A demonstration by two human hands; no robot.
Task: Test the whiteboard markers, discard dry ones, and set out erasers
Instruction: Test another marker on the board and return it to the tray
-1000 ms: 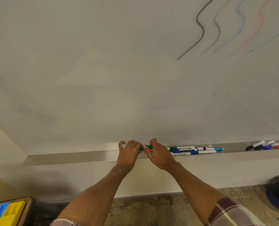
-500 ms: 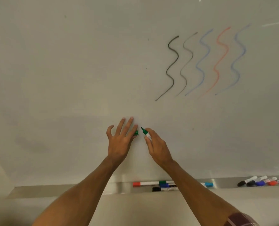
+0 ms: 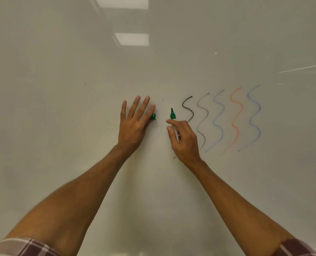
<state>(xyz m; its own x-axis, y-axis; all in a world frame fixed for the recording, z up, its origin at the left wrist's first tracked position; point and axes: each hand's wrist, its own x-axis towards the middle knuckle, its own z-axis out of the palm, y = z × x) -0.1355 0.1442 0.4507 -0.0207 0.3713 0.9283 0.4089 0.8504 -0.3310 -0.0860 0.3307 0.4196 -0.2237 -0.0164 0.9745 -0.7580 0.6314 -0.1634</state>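
Note:
My right hand (image 3: 184, 140) grips an uncapped green marker (image 3: 172, 114), tip pointing up, close to the whiteboard (image 3: 61, 89) just left of a black wavy line (image 3: 188, 108). My left hand (image 3: 133, 122) is against the board with its fingers straight and spread. The marker's green cap (image 3: 153, 116) sticks out beside its index finger, apparently pinched by the hidden thumb. No green stroke shows on the board.
Right of the black line run more wavy test strokes: a grey one (image 3: 202, 119), a blue one (image 3: 218, 119), a red one (image 3: 236, 119) and another blue one (image 3: 255, 117). Ceiling lights reflect high on the board.
Both hands rose from the marker tray to the board, cap in the left and uncapped green marker in the right. The view tilted up, and the tray and other markers dropped out of sight.

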